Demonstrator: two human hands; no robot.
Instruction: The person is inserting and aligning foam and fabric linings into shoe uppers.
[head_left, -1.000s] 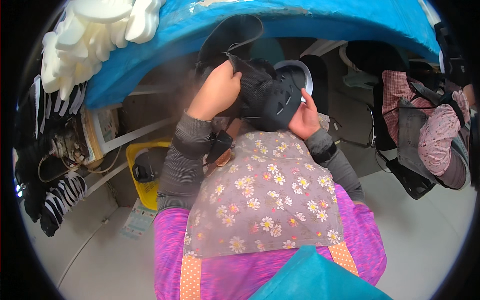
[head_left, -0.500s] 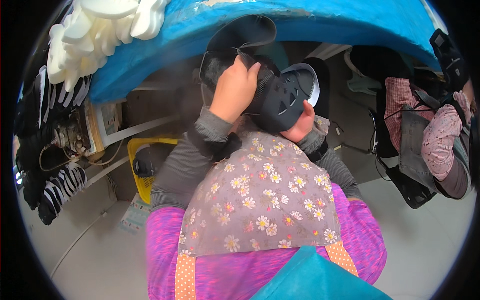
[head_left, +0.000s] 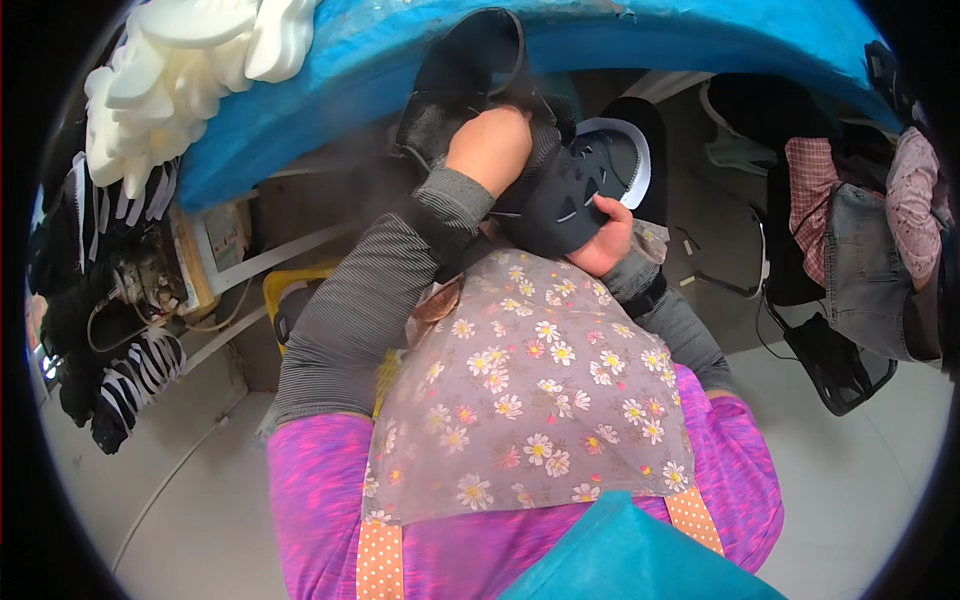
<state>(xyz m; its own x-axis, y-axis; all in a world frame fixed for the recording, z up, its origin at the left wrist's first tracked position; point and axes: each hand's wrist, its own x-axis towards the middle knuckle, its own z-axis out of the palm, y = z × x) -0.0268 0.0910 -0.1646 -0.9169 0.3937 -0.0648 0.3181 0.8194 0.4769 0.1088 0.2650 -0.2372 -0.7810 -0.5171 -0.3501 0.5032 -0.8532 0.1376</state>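
Observation:
A black shoe upper (head_left: 548, 215), with small slits and cutouts and a white-edged rim, is held above my lap. My left hand (head_left: 490, 148) is closed on its far left part, fingers curled down into the mesh and lining so that their tips are hidden. Beyond that hand a curved black flap (head_left: 450, 62) of the same dark piece stands up. At the near right side my right hand (head_left: 606, 240) grips the upper, thumb on the outer face and the other fingers underneath, out of sight.
A blue-covered table (head_left: 350, 110) curves across the far side, white foam pieces (head_left: 190, 75) piled at its left end. Below hang black straps with white stripes (head_left: 140, 380). A yellow basket (head_left: 272, 290) sits by my left arm. Another person (head_left: 860, 240) sits at the right.
My left hand has shifted slightly right and turned, its fingers now deeper in the upper. The flap has tilted more upright. My right hand stays on the upper, thumb a little closer in.

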